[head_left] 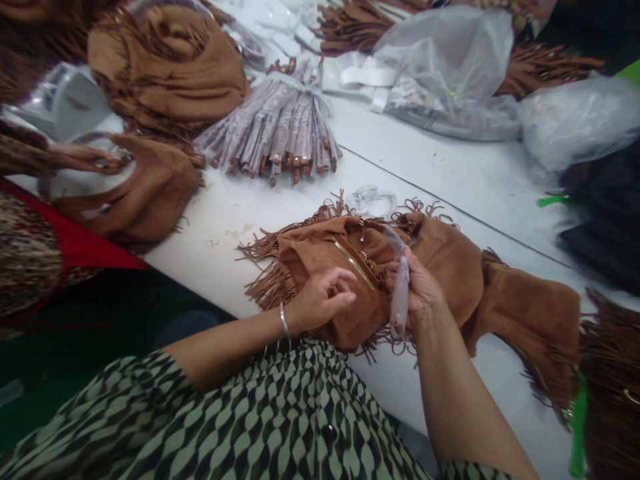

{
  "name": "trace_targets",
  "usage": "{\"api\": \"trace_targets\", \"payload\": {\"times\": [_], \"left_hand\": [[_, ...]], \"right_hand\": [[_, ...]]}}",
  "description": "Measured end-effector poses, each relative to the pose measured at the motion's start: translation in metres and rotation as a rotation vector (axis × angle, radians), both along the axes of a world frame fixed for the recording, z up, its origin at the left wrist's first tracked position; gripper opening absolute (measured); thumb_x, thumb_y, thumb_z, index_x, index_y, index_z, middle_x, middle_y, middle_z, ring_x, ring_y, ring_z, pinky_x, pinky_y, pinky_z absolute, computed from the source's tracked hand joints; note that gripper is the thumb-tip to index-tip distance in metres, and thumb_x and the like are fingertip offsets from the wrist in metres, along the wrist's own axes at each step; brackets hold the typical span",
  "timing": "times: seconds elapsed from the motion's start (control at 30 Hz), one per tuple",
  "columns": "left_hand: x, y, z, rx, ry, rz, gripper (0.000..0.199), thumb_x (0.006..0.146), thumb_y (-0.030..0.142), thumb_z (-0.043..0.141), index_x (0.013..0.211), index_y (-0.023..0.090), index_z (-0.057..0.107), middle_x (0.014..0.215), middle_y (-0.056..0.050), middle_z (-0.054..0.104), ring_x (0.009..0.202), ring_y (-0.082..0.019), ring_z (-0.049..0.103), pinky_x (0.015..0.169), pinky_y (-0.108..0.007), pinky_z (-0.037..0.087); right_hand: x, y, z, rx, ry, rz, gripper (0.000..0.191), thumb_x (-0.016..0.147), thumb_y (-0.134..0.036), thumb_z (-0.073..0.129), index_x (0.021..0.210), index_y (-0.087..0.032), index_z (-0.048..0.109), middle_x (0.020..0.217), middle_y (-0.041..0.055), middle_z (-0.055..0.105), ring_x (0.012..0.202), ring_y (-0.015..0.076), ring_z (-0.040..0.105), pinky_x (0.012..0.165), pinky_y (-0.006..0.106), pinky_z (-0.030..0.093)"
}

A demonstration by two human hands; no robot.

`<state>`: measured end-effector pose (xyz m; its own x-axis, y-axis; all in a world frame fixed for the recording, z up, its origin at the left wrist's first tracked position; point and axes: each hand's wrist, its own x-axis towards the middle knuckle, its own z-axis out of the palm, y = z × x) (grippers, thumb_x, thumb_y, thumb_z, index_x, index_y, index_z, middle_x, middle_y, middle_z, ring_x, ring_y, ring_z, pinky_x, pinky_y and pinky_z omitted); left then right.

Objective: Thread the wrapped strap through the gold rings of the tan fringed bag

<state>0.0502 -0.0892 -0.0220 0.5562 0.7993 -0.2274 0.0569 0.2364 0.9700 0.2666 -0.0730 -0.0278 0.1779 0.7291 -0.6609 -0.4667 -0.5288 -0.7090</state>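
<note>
right hand [421, 283] grips plastic-wrapped strap [399, 305] | left hand [320, 301] loosely curled, empty, above near bag [307, 257] | zip [353, 263] fitted; strap attachment unclear

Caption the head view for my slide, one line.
Right hand holds a plastic-wrapped strip over a brown fringed bag, while the left hand is near its gold zipper.

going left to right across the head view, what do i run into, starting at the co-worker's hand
Co-worker's hand → silver bracelet → left hand → plastic-wrapped strap → right hand → green strip → dark brown fringe
</note>
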Motion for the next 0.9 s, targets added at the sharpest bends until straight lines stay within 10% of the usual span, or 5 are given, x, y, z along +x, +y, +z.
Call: {"api": "trace_targets", "payload": {"times": [0.13,0.3,0.5,0.7,0.9], "left_hand": [[-0.011,-0.028,0.015,-0.087,-0.183,0.062,0.066,0.07,0.04,0.073,0.124,0.02,0.041,0.087,0.0,0.056,0.059,-0.006,0.052,0.052,-0.018,0.041],[-0.012,-0.03,0.016,-0.04,-0.069,0.401,0.036,0.086,0.046,0.052,0.108,0.018,0.056,0.076,0.0,0.058,0.053,-0.006,0.047,0.046,-0.018,0.036],[-0.027,-0.008,0.019,-0.112,-0.201,0.735,0.032,0.074,0.038,0.068,0.095,0.015,0.06,0.063,0.005,0.051,0.048,-0.004,0.04,0.043,-0.017,0.03],[-0.026,0.003,0.033,-0.18,-0.429,0.768,0.033,0.069,0.038,0.074,0.088,0.012,0.064,0.058,0.007,0.045,0.043,-0.001,0.031,0.04,-0.016,0.022],[-0.011,0.005,0.018,-0.102,-0.243,0.683,0.046,0.069,0.054,0.069,0.06,0.011,0.056,0.047,0.006,0.039,0.041,-0.002,0.029,0.039,-0.018,0.022]], "right_hand": [[-0.026,0.008,-0.006,0.01,0.021,-0.082,0.04,0.069,-0.044,0.075,0.06,-0.02,0.044,0.041,-0.0101,0.045,0.029,0.0024,0.034,0.026,0.012,0.032],[-0.06,0.004,0.002,0.001,0.082,-0.149,0.035,0.071,-0.04,0.074,0.062,-0.02,0.047,0.039,-0.0111,0.047,0.028,0.0026,0.039,0.029,0.012,0.039],[-0.093,-0.009,0.019,-0.006,0.172,-0.267,0.027,0.07,-0.028,0.077,0.069,-0.02,0.051,0.049,-0.0106,0.06,0.036,0.0042,0.055,0.041,0.014,0.053],[-0.11,-0.018,0.033,0.021,0.218,-0.357,0.022,0.069,-0.015,0.077,0.07,-0.018,0.055,0.055,-0.0078,0.065,0.043,0.0064,0.061,0.046,0.016,0.057],[-0.126,-0.026,0.039,0.037,0.233,-0.416,0.018,0.076,-0.015,0.07,0.072,-0.019,0.054,0.057,-0.0085,0.066,0.045,0.005,0.061,0.049,0.015,0.056]]}}
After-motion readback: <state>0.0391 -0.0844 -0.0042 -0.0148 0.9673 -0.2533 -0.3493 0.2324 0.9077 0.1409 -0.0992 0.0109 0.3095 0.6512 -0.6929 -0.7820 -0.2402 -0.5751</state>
